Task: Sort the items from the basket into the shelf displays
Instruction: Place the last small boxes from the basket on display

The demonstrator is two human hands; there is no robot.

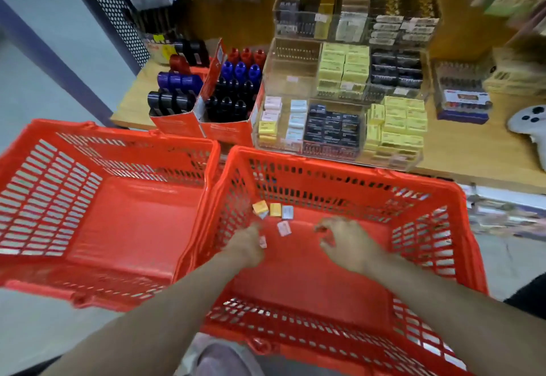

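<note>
Both hands inside right red basket (339,257). Left hand (246,247) curled, pinches small pink box (262,241). Right hand (345,241) hovers, fingers loosely curled, holds nothing. Four more small boxes (273,211) lie on basket floor just beyond left hand. Clear display bins (283,121) wait on shelf far ahead of hands.

Risk: boxes tiny and look alike, so wrong bin likely; a pinched box may slip out through basket slots.

Labels: blurred, nothing readable.
</note>
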